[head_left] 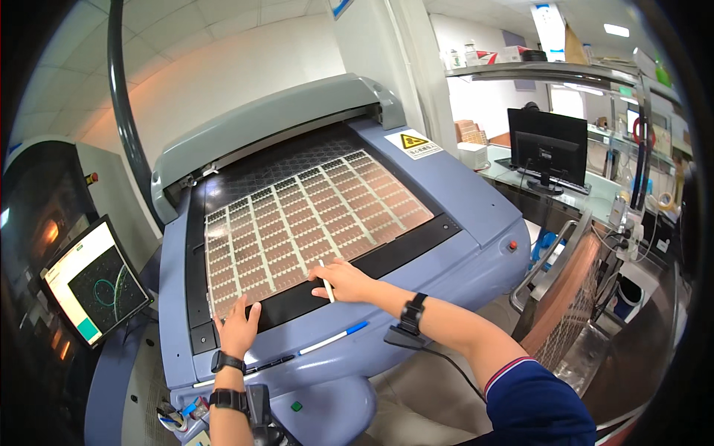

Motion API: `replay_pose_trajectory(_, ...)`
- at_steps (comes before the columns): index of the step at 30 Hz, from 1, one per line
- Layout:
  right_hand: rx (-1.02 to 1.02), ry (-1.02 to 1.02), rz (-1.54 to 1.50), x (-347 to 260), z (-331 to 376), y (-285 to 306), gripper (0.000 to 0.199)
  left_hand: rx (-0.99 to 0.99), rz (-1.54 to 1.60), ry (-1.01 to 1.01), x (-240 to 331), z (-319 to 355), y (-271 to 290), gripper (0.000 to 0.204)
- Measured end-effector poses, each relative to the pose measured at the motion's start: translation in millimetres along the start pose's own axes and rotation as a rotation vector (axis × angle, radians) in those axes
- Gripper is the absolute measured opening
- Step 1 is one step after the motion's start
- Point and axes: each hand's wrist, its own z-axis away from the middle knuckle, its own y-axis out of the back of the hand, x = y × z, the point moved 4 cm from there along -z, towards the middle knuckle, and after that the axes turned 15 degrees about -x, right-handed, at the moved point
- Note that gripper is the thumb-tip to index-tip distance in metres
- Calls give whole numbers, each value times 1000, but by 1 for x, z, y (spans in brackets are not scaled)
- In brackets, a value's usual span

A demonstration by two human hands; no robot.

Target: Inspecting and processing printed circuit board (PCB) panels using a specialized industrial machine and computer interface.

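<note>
A large copper-coloured panel [312, 215] with a grid of small repeated circuit pieces lies flat on the dark bed of a blue-grey machine [476, 201]. My left hand [238, 327] rests flat with fingers spread on the panel's near left edge. My right hand [343, 281] grips a thin white pen [326, 280] and presses at the panel's near edge, right of centre. Both wrists wear black bands.
A blue-and-white pen [333, 338] and a black pen [271, 364] lie on the machine's front ledge. A tilted touchscreen [93, 286] stands at the left. A black monitor [547, 145] sits on a desk at the right, near a metal cart [561, 286].
</note>
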Motion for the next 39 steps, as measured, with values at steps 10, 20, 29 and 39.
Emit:
replay_pose_trajectory(10,-31,417,-273,-153,87,-34,24,279,760,-217,-51,282,58,59)
replay_pose_trajectory(20,-185,464,-727,-215,116,-121,10,380,37,920,-229,454,-37,37)
replay_pose_trajectory(29,-329,346,-912,-215,111,-123,12,305,-13,918,-227,448,-36,33)
replay_pose_trajectory(39,-414,93,-1230,-197,121,-151,21,376,11,946,-237,449,-39,49)
